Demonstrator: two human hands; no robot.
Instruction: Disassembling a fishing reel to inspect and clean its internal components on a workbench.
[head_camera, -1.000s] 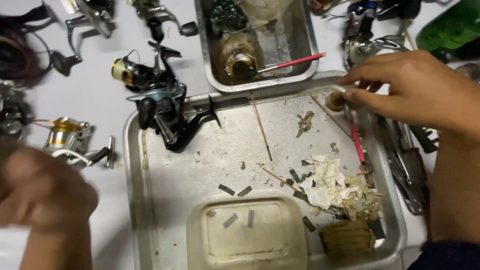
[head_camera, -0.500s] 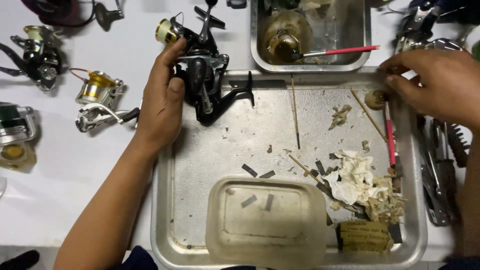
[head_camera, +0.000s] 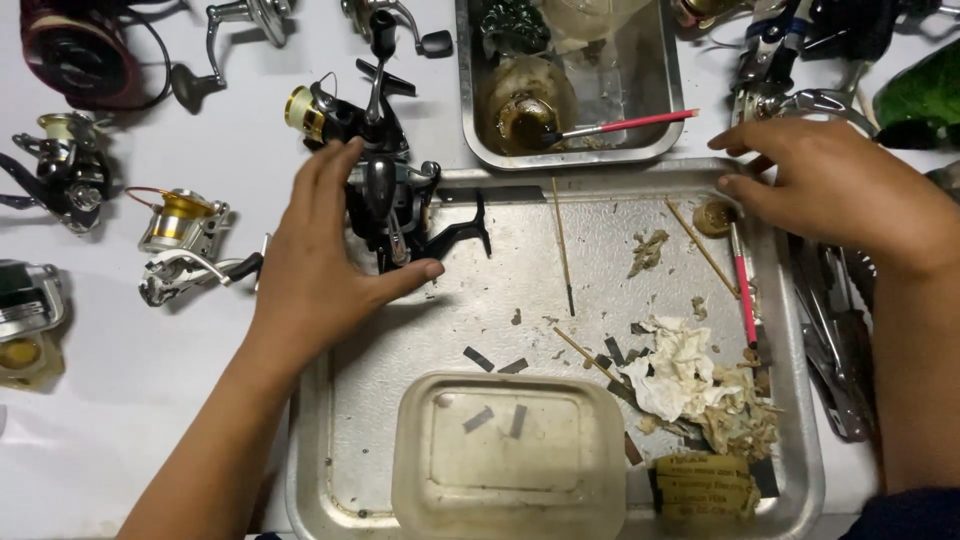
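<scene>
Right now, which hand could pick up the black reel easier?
The left hand, probably. It already lies on the black reel at the tray's top left corner. The right hand is across the tray, by a small round part.
</scene>
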